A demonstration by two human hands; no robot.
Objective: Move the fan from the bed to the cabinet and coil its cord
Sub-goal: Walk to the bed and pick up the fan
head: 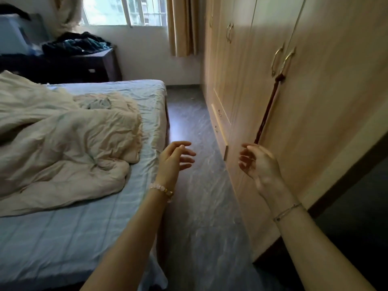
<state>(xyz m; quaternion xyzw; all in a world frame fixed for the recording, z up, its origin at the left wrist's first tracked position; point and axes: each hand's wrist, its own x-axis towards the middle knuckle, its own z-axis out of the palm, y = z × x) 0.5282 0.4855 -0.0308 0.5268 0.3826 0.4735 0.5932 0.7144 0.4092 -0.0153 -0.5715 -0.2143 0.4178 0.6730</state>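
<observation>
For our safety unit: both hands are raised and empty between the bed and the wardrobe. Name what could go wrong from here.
1. No fan is in view; the rumpled duvet on the bed may be hiding it, so groping could knock it.
2. The dark strap hanging from the wardrobe handle sits by the right hand and could snag.
3. The left hand works in a narrow aisle.

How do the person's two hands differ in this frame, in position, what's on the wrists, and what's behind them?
The left hand hangs over the edge of the bed and the floor; the right hand is raised in front of the wardrobe, near a dark red strap hanging from its handles. The left wrist has a beaded bracelet, the right a thin cord bracelet. Both are open and hold nothing.
</observation>
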